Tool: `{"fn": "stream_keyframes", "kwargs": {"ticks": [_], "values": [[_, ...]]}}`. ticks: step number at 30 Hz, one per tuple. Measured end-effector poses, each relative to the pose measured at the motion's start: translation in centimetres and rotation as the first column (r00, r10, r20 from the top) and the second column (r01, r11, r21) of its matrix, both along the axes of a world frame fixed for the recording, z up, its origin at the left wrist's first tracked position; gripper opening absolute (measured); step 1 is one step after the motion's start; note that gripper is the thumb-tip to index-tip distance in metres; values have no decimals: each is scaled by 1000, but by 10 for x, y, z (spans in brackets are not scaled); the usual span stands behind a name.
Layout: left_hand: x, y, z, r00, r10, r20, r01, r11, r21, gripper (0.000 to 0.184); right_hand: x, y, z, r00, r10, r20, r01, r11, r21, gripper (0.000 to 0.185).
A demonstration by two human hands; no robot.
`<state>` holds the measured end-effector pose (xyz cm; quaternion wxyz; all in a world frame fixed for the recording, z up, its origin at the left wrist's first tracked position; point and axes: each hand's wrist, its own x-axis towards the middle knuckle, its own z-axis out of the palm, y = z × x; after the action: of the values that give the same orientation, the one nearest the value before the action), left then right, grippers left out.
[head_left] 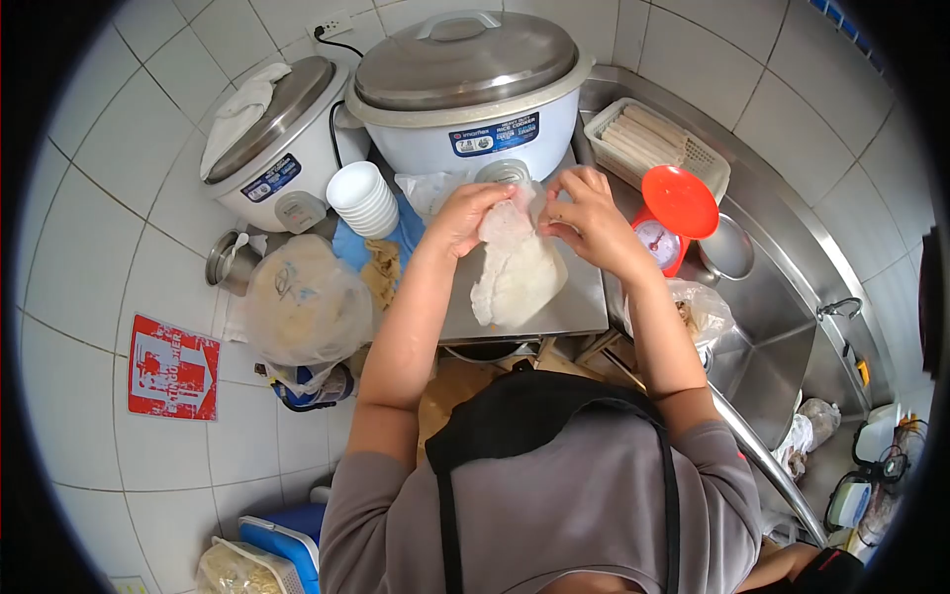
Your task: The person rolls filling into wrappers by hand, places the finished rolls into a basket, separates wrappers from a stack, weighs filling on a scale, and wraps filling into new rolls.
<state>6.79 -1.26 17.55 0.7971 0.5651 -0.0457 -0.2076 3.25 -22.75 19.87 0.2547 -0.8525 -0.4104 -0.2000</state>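
Two rice cookers stand beyond the held bag.

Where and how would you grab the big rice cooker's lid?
I'd take the handle on top of the lid as the grip, reaching from the person's side, over the front rim, and closing fingers around its bar. It arches above the lid, likely leaving finger room, and runs sideways; the tiled wall crowds the back. Lift upward.
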Motion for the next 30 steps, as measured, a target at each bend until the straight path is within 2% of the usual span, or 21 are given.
{"fn": "stream_keyframes", "kwargs": {"ticks": [2,5,8,11,12,13,15,16,17,18,20,21,22,23,26,28,30], "values": [[-2,3,-2,998,63,-31,-65,996,-62,21,5,-10,-12,979,10,-204,-22,998,-59,28],[-7,11,2,988,137,-65,-148,965,-217,21,-11,2,-53,853,54,-519,31,988,154,36],[-12,31,9,981,185,-51,-191,923,-333,21,-16,12,-116,867,-157,-472,135,988,-80,34],[-22,60,25,957,288,-35,-281,888,-365,22,-3,9,-150,778,-226,-586,201,973,-110,30],[-33,68,37,944,330,-18,-315,881,-352,23,1,4,-157,755,-84,-650,169,983,70,25],[-41,78,43,928,373,-3,-352,873,-337,24,2,-3,-152,711,-35,-703,160,980,114,23],[-47,118,36,822,515,243,-460,852,-250,27,8,-16,-138,610,78,-789,139,969,203,19],[-51,143,32,744,559,366,-518,829,-212,29,12,-24,-137,549,235,-802,114,929,351,16],[-55,175,26,706,574,414,-518,818,-251,29,16,-31,-135,480,388,-787,102,867,489,14],[-62,210,19,666,588,459,-513,808,-290,29,17,-34,-126,436,431,-790,113,844,524,13],[-85,243,25,494,636,593,-642,726,-245,31,15,-36,-92,331,471,-818,136,834,535,12],[-108,246,38,362,635,683,-764,622,-173,32,20,-33,-88,316,486,-814,113,833,542,14],[-128,252,45,234,597,768,-865,488,-116,33,20,-25,-74,370,403,-837,59,889,454,18],[-144,264,48,197,657,727,-889,432,-149,34,19,-14,-59,428,320,-845,10,934,358,21],[-193,290,55,67,821,567,-931,255,-259,37,23,36,-29,559,490,-668,-421,863,280,34],[-224,295,62,-9,909,417,-926,150,-347,39,23,81,1,512,564,-648,-558,792,248,41],[-253,302,54,-41,913,405,-932,111,-344,40,29,132,21,631,518,-577,-428,853,298,42]]}}
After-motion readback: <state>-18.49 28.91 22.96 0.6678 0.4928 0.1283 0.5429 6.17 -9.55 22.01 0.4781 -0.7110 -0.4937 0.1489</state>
